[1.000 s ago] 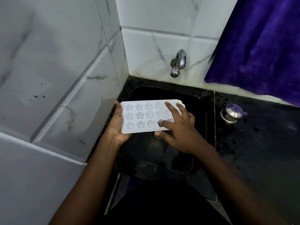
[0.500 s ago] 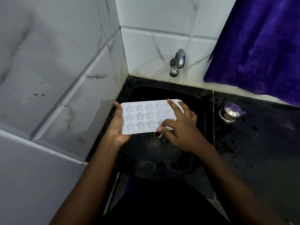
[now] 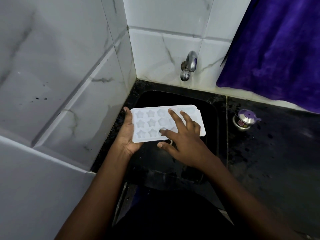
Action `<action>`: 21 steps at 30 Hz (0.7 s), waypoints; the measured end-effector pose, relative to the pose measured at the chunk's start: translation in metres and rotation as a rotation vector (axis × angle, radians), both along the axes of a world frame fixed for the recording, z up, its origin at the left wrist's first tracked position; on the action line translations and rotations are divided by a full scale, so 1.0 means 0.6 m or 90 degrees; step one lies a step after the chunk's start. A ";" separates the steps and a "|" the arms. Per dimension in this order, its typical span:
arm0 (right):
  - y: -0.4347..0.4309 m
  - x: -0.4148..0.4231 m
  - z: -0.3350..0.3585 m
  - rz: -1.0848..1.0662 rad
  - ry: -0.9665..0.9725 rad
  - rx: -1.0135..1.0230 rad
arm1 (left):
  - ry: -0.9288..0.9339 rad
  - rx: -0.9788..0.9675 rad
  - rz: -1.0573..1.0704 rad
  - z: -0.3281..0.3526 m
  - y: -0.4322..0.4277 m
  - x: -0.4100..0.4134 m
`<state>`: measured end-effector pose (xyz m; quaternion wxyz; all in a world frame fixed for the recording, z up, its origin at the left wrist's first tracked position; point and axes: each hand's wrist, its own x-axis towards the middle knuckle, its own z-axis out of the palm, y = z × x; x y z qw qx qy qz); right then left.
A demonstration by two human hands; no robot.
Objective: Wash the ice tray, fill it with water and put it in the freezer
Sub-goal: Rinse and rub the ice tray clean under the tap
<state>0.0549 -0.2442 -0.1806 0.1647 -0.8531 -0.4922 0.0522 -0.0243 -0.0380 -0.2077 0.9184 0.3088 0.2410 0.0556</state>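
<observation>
A white ice tray (image 3: 150, 122) with star-shaped and round moulds is held level over the black sink (image 3: 210, 111). My left hand (image 3: 128, 134) grips the tray's left end from underneath, thumb on its edge. My right hand (image 3: 185, 135) lies flat on the tray's right half, fingers spread across the moulds and hiding several of them. A chrome tap (image 3: 188, 66) juts from the tiled wall above the sink; no water runs from it.
White marble-look tiles (image 3: 69, 84) wall in the left and back sides. A black wet counter (image 3: 277, 153) extends to the right, bearing a small steel pot with a purple lid (image 3: 245, 119). A purple cloth (image 3: 277, 49) hangs at the upper right.
My right hand has slid a little to the left over the tray with its fingers spreading wider. The tray and my left hand stay in about the same place.
</observation>
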 end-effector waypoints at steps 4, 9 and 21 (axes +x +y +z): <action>0.000 -0.002 0.003 -0.020 -0.012 -0.005 | 0.006 0.007 -0.013 0.002 -0.002 0.004; -0.004 0.005 0.012 -0.052 0.000 -0.008 | 0.010 0.008 -0.003 0.002 -0.005 0.010; -0.010 0.006 0.010 -0.054 0.017 -0.001 | 0.011 0.000 -0.026 -0.001 -0.018 0.015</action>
